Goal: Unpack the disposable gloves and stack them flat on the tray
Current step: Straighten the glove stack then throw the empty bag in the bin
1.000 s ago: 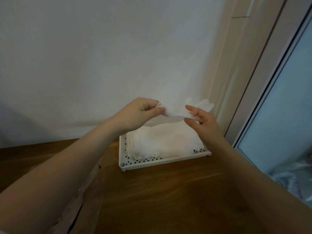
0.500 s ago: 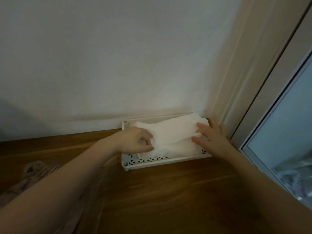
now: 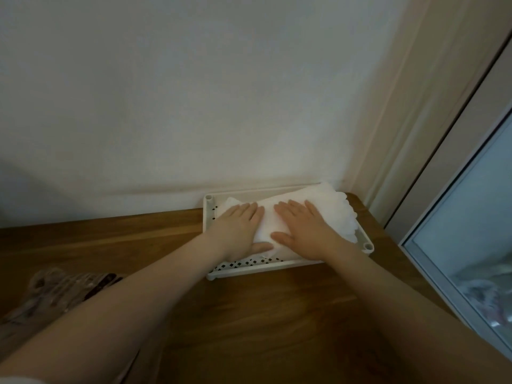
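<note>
**Both hands flat on the gloves in the tray**

I looked down through the head camera and saw two bare hands lying on a soft pile of thin white see-through plastic gloves (image 3: 318,203). The pile sat inside a white plastic tray with a floor full of little holes (image 3: 249,266). The tray stood on a brown wooden table (image 3: 249,314), pushed up against the pale wall (image 3: 194,92) at the back.

The left hand (image 3: 238,228) lay palm down on the left part of the pile. Its fingers were straight and close together, and its thumb stuck out to the right along the near edge of the gloves. It pinched nothing; it only pressed down.

The right hand (image 3: 304,231) lay palm down just beside it, on the middle of the pile. Its fingers were straight and a little spread, and its thumb pointed left toward the other thumb. It also held nothing and just pressed flat. The two hands were near each other but I saw a strip of white glove between them.

The glove fingers poked out at the right end of the pile and hung over the right side of the tray. A little of the holey floor showed at the front and at the left.

On the table at the far left lay a crinkly clear plastic bag (image 3: 55,289) with some dark print on it, well apart from the tray. At the right edge I saw a window with a pale frame (image 3: 432,261).
</note>
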Demonstrator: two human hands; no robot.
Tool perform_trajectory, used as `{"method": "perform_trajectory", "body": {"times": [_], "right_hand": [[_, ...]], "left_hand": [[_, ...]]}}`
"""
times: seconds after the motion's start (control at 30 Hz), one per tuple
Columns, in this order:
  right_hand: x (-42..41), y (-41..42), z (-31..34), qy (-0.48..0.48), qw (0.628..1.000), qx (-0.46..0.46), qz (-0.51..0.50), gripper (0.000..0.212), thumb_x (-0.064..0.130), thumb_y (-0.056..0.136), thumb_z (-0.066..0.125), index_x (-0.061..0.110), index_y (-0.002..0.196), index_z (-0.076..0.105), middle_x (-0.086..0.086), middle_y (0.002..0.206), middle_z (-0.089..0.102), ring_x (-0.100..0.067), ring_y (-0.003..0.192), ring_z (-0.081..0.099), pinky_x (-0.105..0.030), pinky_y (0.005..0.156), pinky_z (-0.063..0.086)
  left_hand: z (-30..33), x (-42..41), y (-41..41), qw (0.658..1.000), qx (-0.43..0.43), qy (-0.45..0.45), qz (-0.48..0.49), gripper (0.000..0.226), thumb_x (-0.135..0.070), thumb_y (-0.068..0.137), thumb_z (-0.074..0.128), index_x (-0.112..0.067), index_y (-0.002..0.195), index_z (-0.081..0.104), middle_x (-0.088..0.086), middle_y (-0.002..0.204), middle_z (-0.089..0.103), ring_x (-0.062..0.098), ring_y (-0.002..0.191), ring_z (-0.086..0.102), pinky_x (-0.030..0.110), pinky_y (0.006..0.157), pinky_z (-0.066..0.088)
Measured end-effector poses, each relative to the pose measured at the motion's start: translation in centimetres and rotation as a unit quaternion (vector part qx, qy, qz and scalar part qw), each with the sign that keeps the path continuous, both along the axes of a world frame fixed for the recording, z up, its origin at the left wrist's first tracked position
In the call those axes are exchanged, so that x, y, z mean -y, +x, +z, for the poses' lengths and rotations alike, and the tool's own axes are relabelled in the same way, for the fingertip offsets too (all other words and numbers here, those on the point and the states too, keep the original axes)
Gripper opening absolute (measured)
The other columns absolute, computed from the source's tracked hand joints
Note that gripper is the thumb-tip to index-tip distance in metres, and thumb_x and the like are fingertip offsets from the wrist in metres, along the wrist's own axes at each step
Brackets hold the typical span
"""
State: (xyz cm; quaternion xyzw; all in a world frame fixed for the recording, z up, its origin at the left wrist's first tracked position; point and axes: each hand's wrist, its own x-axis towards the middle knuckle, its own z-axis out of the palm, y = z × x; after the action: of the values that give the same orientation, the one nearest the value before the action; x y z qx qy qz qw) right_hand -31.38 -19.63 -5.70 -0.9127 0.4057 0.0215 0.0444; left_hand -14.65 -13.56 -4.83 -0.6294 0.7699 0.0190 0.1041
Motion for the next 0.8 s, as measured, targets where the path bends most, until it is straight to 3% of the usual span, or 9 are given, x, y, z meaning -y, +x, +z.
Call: {"method": "perform_trajectory", "body": {"times": [0.17,0.3,0.4,0.5,0.6,0.7,0.8], "right_hand": [[1.4,-4.3,-0.9,-0.021,0.994,-0.032,-0.102,0.077,0.069,0.089,0.021,0.027,0.152,0.005,0.004,0.16,-0.002,-0.016,0.146,-0.005,-0.05,0.113,-0.012],[1.1,-4.8,-0.3,0.01,0.99,-0.005,-0.139,0.079,0.072,0.086,0.021,0.027,0.151,0.014,0.002,0.16,0.005,-0.016,0.147,0.001,-0.054,0.114,-0.01],[-0.5,-3.1,1.2,-0.085,0.979,0.143,-0.119,0.059,0.06,0.092,0.033,0.023,0.138,0.042,0.0,0.153,0.03,-0.017,0.144,0.016,-0.048,0.114,-0.004],[-3.1,-0.9,2.6,-0.134,0.957,0.254,-0.03,0.042,0.046,0.091,0.04,0.018,0.112,0.063,-0.004,0.137,0.05,-0.021,0.136,0.034,-0.04,0.114,0.001],[-6.1,1.4,3.1,-0.13,0.964,0.227,0.057,0.026,0.033,0.093,0.048,0.018,0.106,0.065,-0.003,0.137,0.05,-0.021,0.137,0.033,-0.039,0.114,-0.002],[-8.6,2.9,3.2,-0.103,0.97,0.198,0.096,0.022,0.03,0.096,0.048,0.022,0.108,0.064,0.001,0.143,0.044,-0.017,0.141,0.024,-0.04,0.116,-0.006],[-10.7,4.1,3.1,-0.073,0.972,0.199,0.102,0.021,0.027,0.097,0.047,0.021,0.107,0.065,0.002,0.142,0.044,-0.015,0.14,0.024,-0.036,0.116,-0.005]], "left_hand": [[-1.2,-0.7,2.0,0.998,-0.034,0.028,0.051,0.089,-0.066,0.089,0.024,-0.011,0.148,-0.015,0.01,0.156,-0.019,0.021,0.144,-0.013,0.036,0.116,-0.004],[0.1,-1.0,2.3,0.989,-0.109,0.064,0.077,0.083,-0.063,0.091,0.025,-0.015,0.149,-0.01,0.004,0.156,-0.017,0.017,0.145,-0.01,0.036,0.117,0.0],[3.2,-2.1,2.5,0.978,-0.193,0.039,0.064,0.068,-0.054,0.095,0.026,-0.019,0.15,0.009,-0.001,0.158,0.006,0.015,0.144,0.011,0.032,0.115,0.012],[6.1,-4.2,2.9,0.972,-0.235,-0.017,0.017,0.047,-0.041,0.099,0.03,-0.022,0.142,0.036,-0.006,0.146,0.039,0.011,0.13,0.038,0.021,0.101,0.028],[7.5,-6.9,4.1,0.964,-0.263,-0.03,0.022,0.038,-0.034,0.1,0.029,-0.023,0.133,0.047,-0.007,0.125,0.057,0.008,0.112,0.052,0.021,0.09,0.036],[7.3,-9.6,6.5,0.953,-0.293,-0.064,0.035,0.035,-0.034,0.1,0.03,-0.024,0.125,0.052,-0.011,0.106,0.061,0.006,0.097,0.059,0.024,0.084,0.042],[5.4,-12.6,9.1,0.942,-0.286,-0.166,0.058,0.051,-0.053,0.095,0.025,-0.021,0.116,0.058,-0.009,0.098,0.064,0.01,0.09,0.061,0.027,0.074,0.042]]}}
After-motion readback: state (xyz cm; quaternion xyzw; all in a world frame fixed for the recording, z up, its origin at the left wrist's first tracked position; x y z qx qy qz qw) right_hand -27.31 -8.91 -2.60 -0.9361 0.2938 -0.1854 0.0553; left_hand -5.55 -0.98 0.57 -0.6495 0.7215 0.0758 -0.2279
